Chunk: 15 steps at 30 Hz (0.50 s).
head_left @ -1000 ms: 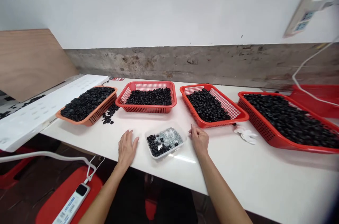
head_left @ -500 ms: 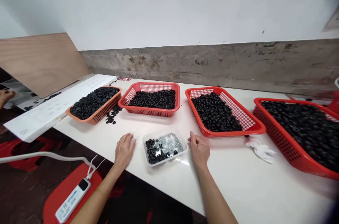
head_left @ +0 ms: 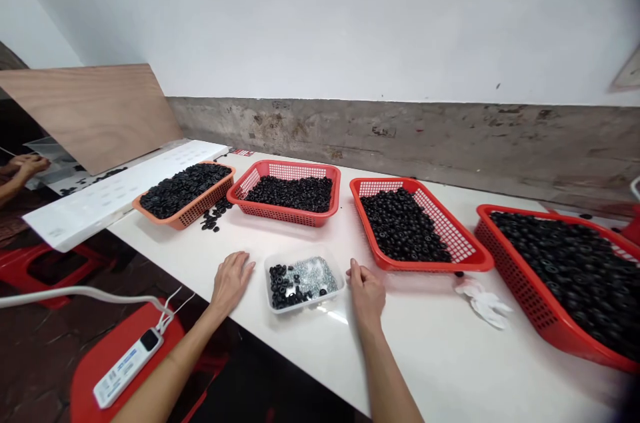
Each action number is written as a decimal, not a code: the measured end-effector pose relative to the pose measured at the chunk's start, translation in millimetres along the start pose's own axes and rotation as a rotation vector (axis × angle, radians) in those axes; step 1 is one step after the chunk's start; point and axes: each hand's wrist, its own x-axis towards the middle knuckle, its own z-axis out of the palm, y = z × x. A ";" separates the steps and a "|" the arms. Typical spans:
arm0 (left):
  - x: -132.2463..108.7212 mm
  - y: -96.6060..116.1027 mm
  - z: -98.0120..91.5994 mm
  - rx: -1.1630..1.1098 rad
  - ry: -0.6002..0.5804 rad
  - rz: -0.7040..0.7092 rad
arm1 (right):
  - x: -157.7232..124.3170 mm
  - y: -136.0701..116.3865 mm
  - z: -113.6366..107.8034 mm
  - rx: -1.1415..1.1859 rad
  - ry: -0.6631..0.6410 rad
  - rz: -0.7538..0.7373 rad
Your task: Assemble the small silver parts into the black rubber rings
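Observation:
A shallow clear plastic tray point(head_left: 303, 306) stands on the white table between my hands. Small black rings point(head_left: 283, 286) lie in its left and front part, and tiny shiny silvery pieces point(head_left: 320, 272) cover the right part. To the left of the tray, apart from it, my left hand point(head_left: 231, 282) rests palm down, fingers lightly bent, thumb apart, holding nothing visible. Just right of the tray, my right hand point(head_left: 367, 293) lies on its side with fingers curled in. Its thumb and forefinger are close to the tray's rim; whatever the curled fingers may hold is hidden.
Behind the tray stand a red basket point(head_left: 285, 214) and another red basket point(head_left: 435, 266), both with black rings. An orange basket point(head_left: 187, 215) is left, a large red basket point(head_left: 530, 296) right. A crumpled white tissue point(head_left: 483, 303), power strip point(head_left: 129, 368) and a co-worker's hands point(head_left: 30, 164) also show.
The view has shifted slightly, bringing more of the co-worker's hands and arm in at the left. Both my hands keep about the same places beside the tray.

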 end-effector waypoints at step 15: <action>-1.6 2.6 -1.1 0.043 -0.008 0.034 | -3.2 0.5 -4.9 0.023 -0.026 -0.012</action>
